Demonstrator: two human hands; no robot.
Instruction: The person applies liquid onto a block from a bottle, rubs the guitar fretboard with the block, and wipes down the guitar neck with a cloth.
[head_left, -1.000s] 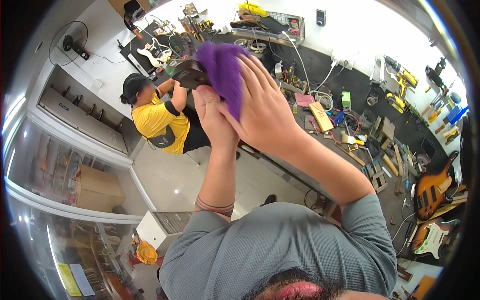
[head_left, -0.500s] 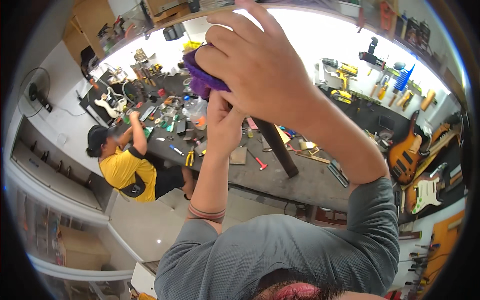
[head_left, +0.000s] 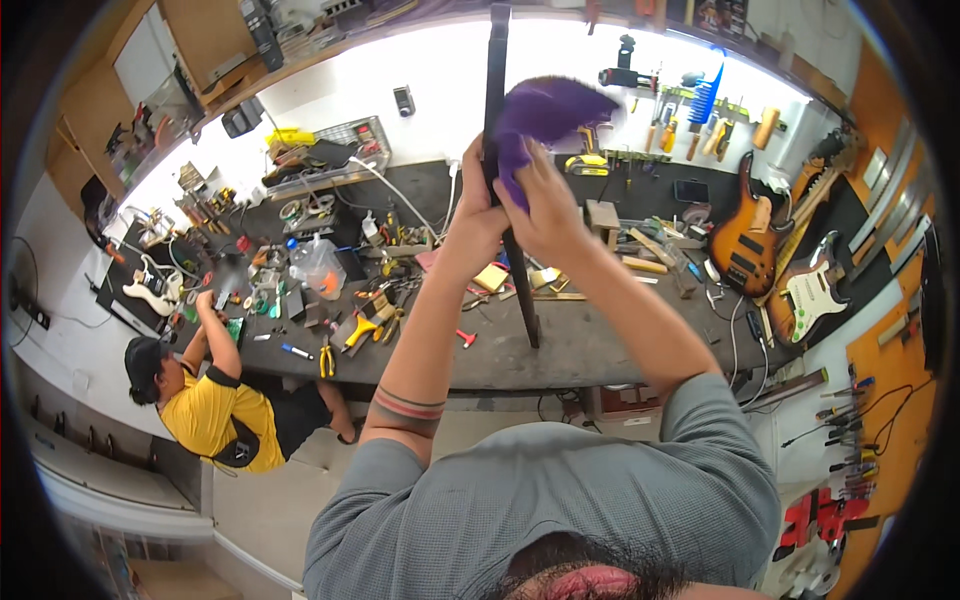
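A long, dark, narrow bar (head_left: 524,290) stands nearly upright in front of me, over the workbench. My left hand (head_left: 472,212) is closed around its middle from the left side. On the other side, my right hand (head_left: 545,208) grips a purple cloth (head_left: 552,112), which presses along the bar just above my left hand. The loose part of the cloth flares out to the right and is blurred by motion. The bar's upper end rises past the shelf edge, and its lower end hangs over the bench top. What kind of part the bar is, I cannot tell.
The dark workbench (head_left: 440,375) carries yellow pliers (head_left: 327,360), a small red tool (head_left: 466,338) and a plastic jug (head_left: 318,268). At right lie a sunburst bass guitar (head_left: 742,240) and another guitar (head_left: 815,290). A co-worker in yellow (head_left: 240,410) works at left.
The bar has swung from a slant behind my right arm to nearly upright. The cloth, bunched over the bar before, now fans out to the right. My right hand has come lower.
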